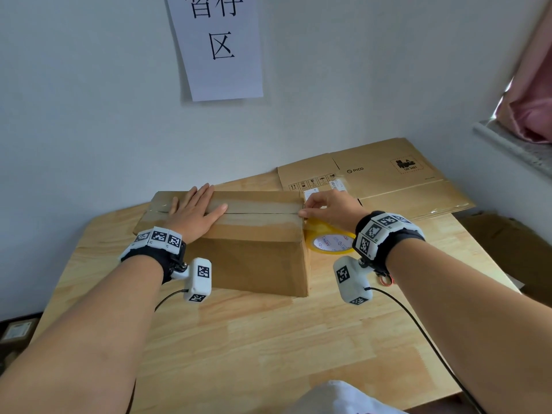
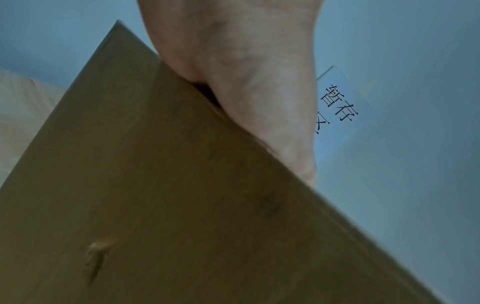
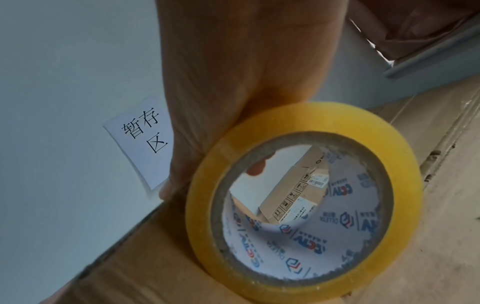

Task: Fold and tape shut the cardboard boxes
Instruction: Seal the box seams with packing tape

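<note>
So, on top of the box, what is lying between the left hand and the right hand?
Only the taped seam of the box, running from left hand to right hand; head view shows it.

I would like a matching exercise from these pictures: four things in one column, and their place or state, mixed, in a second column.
1. left hand
2. tape roll
3. flattened carton
4. paper sign

a. hangs on the wall
b. lies flat at the table's far right
c. rests flat on the box top
d. held at the box's right end

Pairs: 1-c, 2-d, 3-b, 4-a

Tape roll (image 1: 330,238) partly behind box (image 1: 254,234).
</note>
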`<action>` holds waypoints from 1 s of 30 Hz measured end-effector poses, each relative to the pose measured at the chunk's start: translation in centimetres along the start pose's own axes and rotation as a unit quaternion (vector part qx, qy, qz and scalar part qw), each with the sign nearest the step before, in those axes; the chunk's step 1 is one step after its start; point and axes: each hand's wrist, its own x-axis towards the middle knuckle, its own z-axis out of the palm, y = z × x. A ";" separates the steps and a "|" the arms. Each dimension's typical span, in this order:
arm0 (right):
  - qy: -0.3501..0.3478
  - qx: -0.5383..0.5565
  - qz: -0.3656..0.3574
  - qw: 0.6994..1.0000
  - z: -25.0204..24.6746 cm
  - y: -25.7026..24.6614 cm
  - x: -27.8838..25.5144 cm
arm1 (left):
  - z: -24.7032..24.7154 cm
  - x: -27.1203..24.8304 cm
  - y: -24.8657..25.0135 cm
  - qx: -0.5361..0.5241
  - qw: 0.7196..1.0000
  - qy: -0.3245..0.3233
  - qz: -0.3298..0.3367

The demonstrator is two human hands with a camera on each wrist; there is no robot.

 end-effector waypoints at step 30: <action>-0.074 -0.049 0.053 0.995 -0.2 -0.1 1.0 | 0.9 -0.3 13.2 0.045 0.987 -0.057 0.147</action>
